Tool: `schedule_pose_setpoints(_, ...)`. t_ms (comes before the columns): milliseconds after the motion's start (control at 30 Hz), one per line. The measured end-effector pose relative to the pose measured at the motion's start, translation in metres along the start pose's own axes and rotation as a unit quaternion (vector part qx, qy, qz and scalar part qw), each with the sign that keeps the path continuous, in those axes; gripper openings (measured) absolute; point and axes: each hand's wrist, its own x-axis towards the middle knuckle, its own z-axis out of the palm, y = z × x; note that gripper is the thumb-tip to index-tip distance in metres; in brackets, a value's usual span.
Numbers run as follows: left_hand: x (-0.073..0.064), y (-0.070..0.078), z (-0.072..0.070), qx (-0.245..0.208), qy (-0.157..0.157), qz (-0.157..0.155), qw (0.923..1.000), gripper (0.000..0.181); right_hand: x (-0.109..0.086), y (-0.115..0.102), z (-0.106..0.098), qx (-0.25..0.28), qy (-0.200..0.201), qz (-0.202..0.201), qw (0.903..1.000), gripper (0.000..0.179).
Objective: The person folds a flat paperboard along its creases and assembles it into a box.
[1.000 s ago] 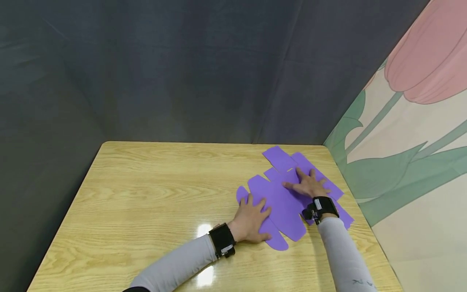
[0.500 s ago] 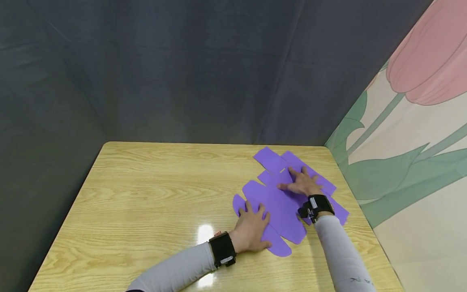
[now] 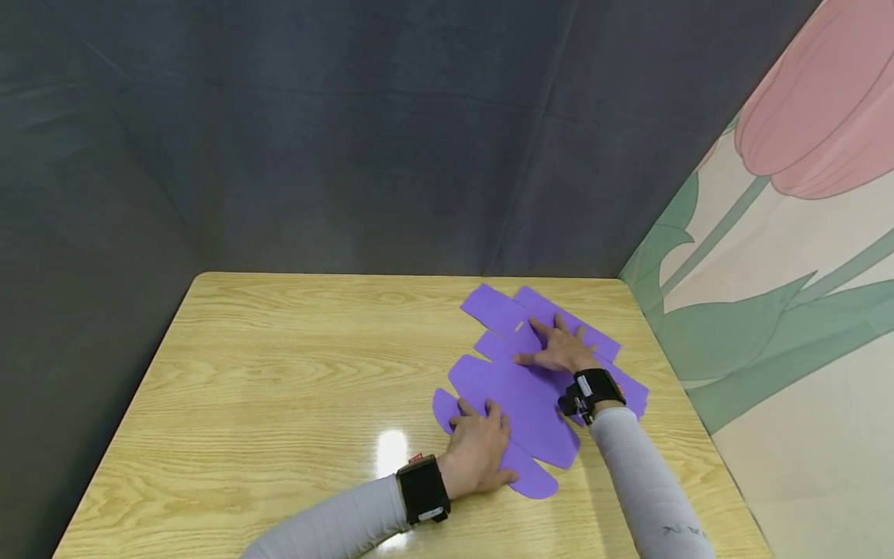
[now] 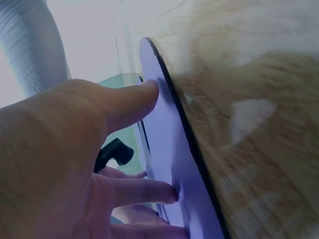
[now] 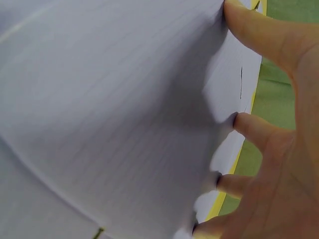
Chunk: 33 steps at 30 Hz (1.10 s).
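Note:
A flat purple die-cut box blank (image 3: pixel 525 400) with rounded flaps and a small slot lies on the right part of the table. My left hand (image 3: pixel 477 449) rests with spread fingers on its near-left flap; in the left wrist view the thumb (image 4: pixel 134 102) and fingertips press on the sheet close to its edge. Farther back, my right hand (image 3: pixel 561 348) is spread over the upper part of the blank. The right wrist view shows the fingertips of that hand touching the sheet (image 5: pixel 124 109), which looks pale there.
The blank lies on a light wood-grain table (image 3: pixel 293 388). A dark curtain (image 3: pixel 391 140) hangs behind the table's far edge, and a tulip-patterned cloth (image 3: pixel 789 310) is along the right side. Both wrists wear black camera bands (image 3: pixel 423 489).
The purple blank has slid left and a little toward me, turning slightly. My right hand has moved left with it, while my left hand has shifted a little nearer and its fingers bend more.

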Motion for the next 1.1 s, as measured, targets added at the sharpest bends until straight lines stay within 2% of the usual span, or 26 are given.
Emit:
schedule_pose_setpoints(233,-0.009,0.009,0.003,0.015,-0.005,-0.010,0.9998,0.104,0.005,-0.011,0.012,-0.023,-0.011,-0.020,0.9995,0.111)
schedule_pose_setpoints(433,-0.011,0.010,0.002,0.040,0.009,-0.017,0.9990,0.094,0.011,-0.027,0.015,-0.027,0.000,-0.046,0.9986,0.107)
schedule_pose_setpoints(533,-0.012,0.010,0.001,0.042,0.003,-0.021,0.9989,0.090,0.013,-0.036,0.014,-0.031,0.001,-0.054,0.9980,0.107)
schedule_pose_setpoints(733,-0.013,0.012,-0.001,0.040,-0.014,-0.034,0.9985,0.087,0.015,-0.048,0.015,-0.040,0.000,-0.061,0.9973,0.107)
schedule_pose_setpoints(1100,-0.013,0.012,-0.002,0.049,-0.003,-0.051,0.9975,0.084,0.013,-0.068,0.013,-0.032,0.011,-0.068,0.9972,0.104)
